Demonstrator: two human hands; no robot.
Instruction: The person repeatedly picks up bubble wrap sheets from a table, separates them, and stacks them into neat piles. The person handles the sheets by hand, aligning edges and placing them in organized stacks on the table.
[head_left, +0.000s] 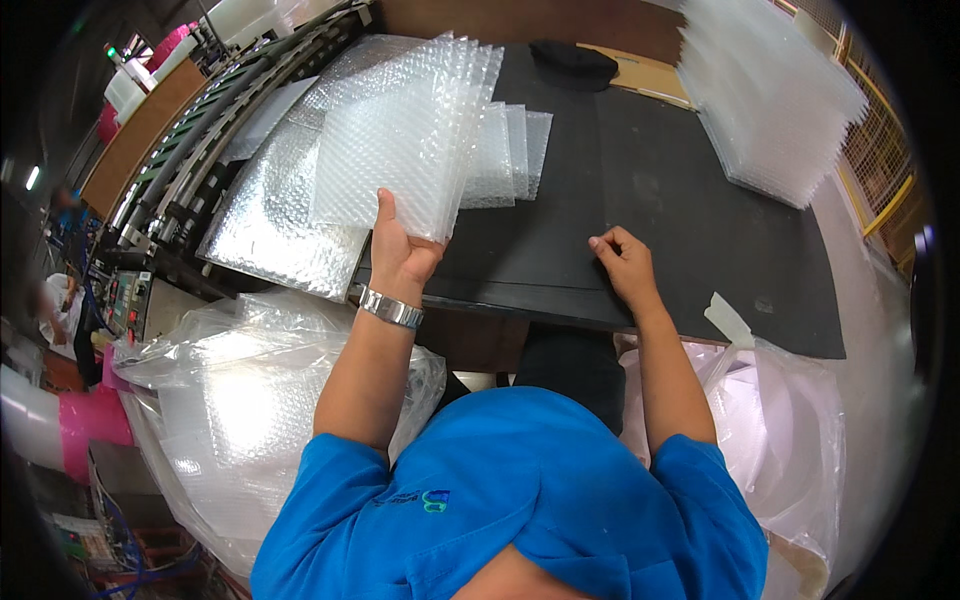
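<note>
My left hand, with a steel-banded watch at its wrist, grips the near edge of a fanned stack of clear bubble wrap bags. The thumb lies on top and the other fingers are underneath. Silvery bubble sheeting lies below and to the left of the stack. More bubble wrap bags rest on the black tabletop just to its right. My right hand is over the table's near part, its fingers curled in with the thumb against them, and nothing shows in it.
A tall pile of bubble wrap bags stands at the far right. A black cap and cardboard are at the back. A roller machine borders the left. Large plastic sacks flank me below the table edge.
</note>
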